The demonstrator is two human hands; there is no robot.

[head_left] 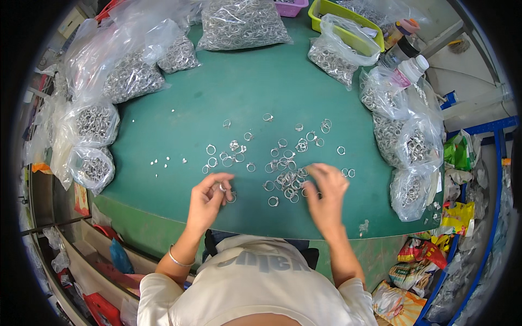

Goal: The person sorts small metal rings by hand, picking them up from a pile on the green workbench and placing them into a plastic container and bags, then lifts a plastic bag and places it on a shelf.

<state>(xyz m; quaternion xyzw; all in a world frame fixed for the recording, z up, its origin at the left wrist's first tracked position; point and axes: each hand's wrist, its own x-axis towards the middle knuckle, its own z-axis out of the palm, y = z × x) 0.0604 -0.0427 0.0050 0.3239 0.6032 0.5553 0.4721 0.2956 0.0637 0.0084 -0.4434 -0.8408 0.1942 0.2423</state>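
Silver-coloured finger rings lie loose on the green tabletop (217, 89), with a dense pile of rings (288, 180) just left of my right hand (327, 198). That hand's fingertips reach the pile's edge, thumb and fingers apart, and no ring shows gripped between them. My left hand (205, 202) is closed, with a small silver ring (222, 187) pinched at the fingers. Another ring (232, 196) shows right by its fingertips; whether it is held or lies on the table I cannot tell. Further rings (227, 160) are scattered beyond the left hand.
Clear bags full of rings (133, 79) line the left side, and more bags (389, 136) stand along the right. A large ring bag (242, 24) and a yellow-green basket (348, 19) are at the back. Bottles (399, 51) stand far right. Tiny white bits (166, 159) lie at left.
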